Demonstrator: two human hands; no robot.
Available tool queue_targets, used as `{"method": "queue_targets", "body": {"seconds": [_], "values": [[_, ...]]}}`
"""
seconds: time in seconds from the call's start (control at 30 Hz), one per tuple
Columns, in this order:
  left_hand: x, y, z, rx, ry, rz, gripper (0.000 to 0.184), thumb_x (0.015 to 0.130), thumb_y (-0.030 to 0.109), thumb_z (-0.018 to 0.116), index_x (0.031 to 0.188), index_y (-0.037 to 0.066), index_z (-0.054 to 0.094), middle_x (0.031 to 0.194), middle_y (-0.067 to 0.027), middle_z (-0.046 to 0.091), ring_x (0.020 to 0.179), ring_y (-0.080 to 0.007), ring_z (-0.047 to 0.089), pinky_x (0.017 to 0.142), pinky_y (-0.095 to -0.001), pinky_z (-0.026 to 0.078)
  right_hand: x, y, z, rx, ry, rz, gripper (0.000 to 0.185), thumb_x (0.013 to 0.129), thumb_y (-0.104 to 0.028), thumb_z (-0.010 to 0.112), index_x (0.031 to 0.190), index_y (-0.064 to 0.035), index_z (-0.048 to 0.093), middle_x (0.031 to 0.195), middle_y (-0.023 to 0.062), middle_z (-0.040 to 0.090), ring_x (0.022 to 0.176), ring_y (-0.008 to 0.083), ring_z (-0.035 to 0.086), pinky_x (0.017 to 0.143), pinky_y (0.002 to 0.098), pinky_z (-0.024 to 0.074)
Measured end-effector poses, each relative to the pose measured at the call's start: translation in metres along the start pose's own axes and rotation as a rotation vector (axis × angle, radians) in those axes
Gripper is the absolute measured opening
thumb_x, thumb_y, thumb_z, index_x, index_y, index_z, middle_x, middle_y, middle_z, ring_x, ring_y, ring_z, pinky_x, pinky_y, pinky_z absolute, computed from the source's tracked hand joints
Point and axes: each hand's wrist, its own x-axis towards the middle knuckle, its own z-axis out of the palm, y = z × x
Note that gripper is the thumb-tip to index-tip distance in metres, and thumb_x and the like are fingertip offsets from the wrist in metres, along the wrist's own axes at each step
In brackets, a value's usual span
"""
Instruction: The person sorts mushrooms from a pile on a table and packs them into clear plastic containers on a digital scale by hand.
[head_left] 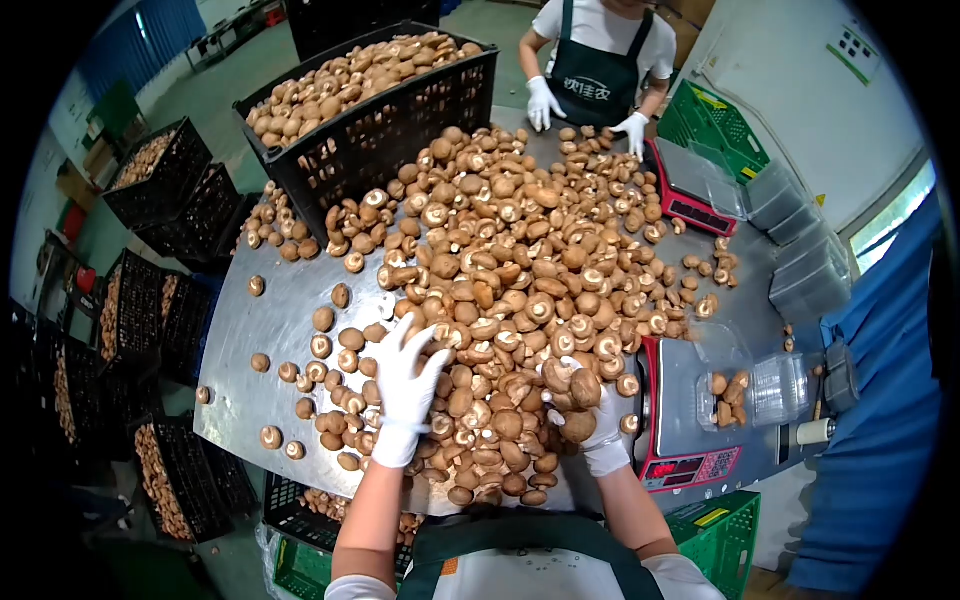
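A large heap of brown mushrooms [520,250] covers the middle of the metal table [240,330]. My left hand [405,375], in a white glove, rests at the left side of the heap with its fingers spread and nothing held. My right hand [600,430], also gloved, holds several mushrooms [575,390] against its palm and fingers, at the right front of the heap. Right of it stands a red scale [655,400], and on its plate is an open clear box [705,375] with a few mushrooms inside.
A black crate [380,130] full of mushrooms stands at the table's back left. Across the table is a co-worker [590,80] with gloved hands near the heap. A second red scale [690,195] and stacked clear boxes [805,270] are at the right; more crates [180,470] stand left.
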Motion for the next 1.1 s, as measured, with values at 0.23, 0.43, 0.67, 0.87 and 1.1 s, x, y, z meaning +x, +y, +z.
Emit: {"method": "queue_targets", "body": {"seconds": [0.23, 0.43, 0.67, 0.87, 1.1], "values": [[0.042, -0.001, 0.069, 0.309, -0.327, 0.219, 0.031, 0.071, 0.033, 0.074, 0.092, 0.011, 0.068, 0.119, -0.0138, 0.056, 0.107, -0.0368, 0.049, 0.090, -0.0437, 0.045, -0.022, -0.009, 0.011, 0.233, -0.201, -0.116, 0.048, 0.096, -0.039, 0.038, 0.133, -0.0083, 0.041, 0.127, 0.0147, 0.050, 0.107, 0.0316, 0.055, 0.078, 0.0414, 0.0517], [0.038, 0.000, 0.065, 0.093, -0.105, 0.180, 0.019, 0.076, 0.021, 0.072, 0.085, 0.006, 0.066, 0.115, -0.0128, 0.059, 0.104, -0.0321, 0.052, 0.091, -0.0402, 0.042, -0.065, -0.026, -0.001, -0.014, 0.083, -0.205, 0.043, 0.097, -0.033, 0.039, 0.131, -0.0067, 0.043, 0.126, 0.0144, 0.052, 0.098, 0.0281, 0.060, 0.069, 0.0364, 0.0530], [-0.016, 0.163, 0.119, -0.483, -0.240, 0.131, 0.015, 0.079, 0.012, 0.069, 0.090, 0.002, 0.064, 0.123, -0.0145, 0.056, 0.116, -0.0278, 0.051, 0.102, -0.0379, 0.036, -0.154, -0.149, -0.010, -0.610, 0.301, -0.582, 0.033, 0.088, -0.012, 0.049, 0.119, -0.0010, 0.054, 0.116, 0.0066, 0.056, 0.104, 0.0126, 0.053, 0.090, 0.0236, 0.0420], [-0.074, 0.284, 0.205, -0.478, -0.407, 0.346, 0.023, 0.075, 0.019, 0.074, 0.093, 0.006, 0.065, 0.123, -0.0142, 0.056, 0.112, -0.0280, 0.052, 0.097, -0.0380, 0.040, -0.190, -0.266, -0.048, -1.255, 0.470, -0.988, 0.032, 0.084, -0.007, 0.058, 0.115, -0.0009, 0.059, 0.118, 0.0125, 0.058, 0.110, 0.0211, 0.054, 0.096, 0.0311, 0.0407], [-0.111, 0.312, 0.258, -0.192, -0.450, 0.455, 0.028, 0.071, 0.028, 0.076, 0.091, 0.009, 0.069, 0.117, -0.0158, 0.057, 0.106, -0.0338, 0.052, 0.090, -0.0404, 0.044, -0.184, -0.292, -0.109, -1.643, 0.118, -0.829, 0.027, 0.094, -0.028, 0.051, 0.111, -0.0123, 0.065, 0.131, 0.0163, 0.052, 0.131, 0.0336, 0.037, 0.109, 0.0419, 0.0276]]}}
